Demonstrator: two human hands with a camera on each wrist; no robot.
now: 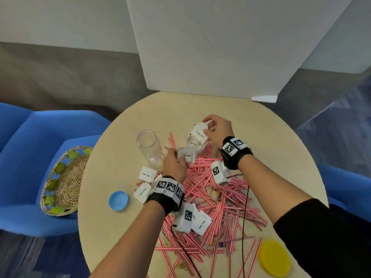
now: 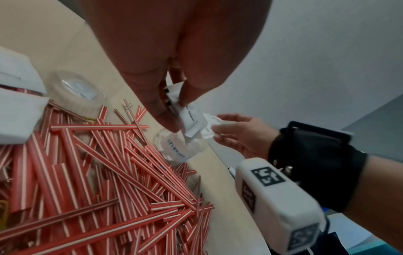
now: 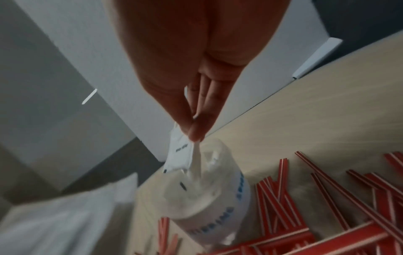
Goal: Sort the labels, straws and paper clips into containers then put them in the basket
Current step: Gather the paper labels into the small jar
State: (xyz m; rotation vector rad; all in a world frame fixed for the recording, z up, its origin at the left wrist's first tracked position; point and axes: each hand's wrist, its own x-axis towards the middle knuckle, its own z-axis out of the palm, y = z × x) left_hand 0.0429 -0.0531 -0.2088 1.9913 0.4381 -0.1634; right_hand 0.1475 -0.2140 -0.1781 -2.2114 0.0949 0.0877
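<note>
From my remote seat, the woven basket [image 1: 66,181] sat farthest left, resting on a blue chair [image 1: 30,149] beside the round wooden table [image 1: 261,125] and apart from everything else. On the table just right of it lay a blue lid [image 1: 118,200], and beyond that an empty clear jar [image 1: 149,147] stood upright with its mouth open. A few white labels [image 1: 147,174] lay flat near the jar's base, touching the edge of the straw pile. The left hand [image 1: 174,165] hovered just right of the jar, its fingers [image 2: 157,105] curled and pinching a small bunch of labels [image 2: 191,119] between thumb and fingertips. Under and behind both wrists the red-and-white striped straws [image 1: 216,201] were spread in a loose heap across the middle of the table, with more labels lying on them near the left forearm. I could make out one thin paper clip [image 2: 127,107] on the bare wood near the jar. Farther right, a second clear container [image 3: 209,203] with blue lettering stood at the far edge of the straws, already stuffed with labels. The right hand [image 1: 217,129] was poised over its mouth, fingertips [image 3: 196,132] closed on one label [image 3: 180,155] that hung down touching the ones inside. At the near right edge lay a yellow lid [image 1: 274,257].
</note>
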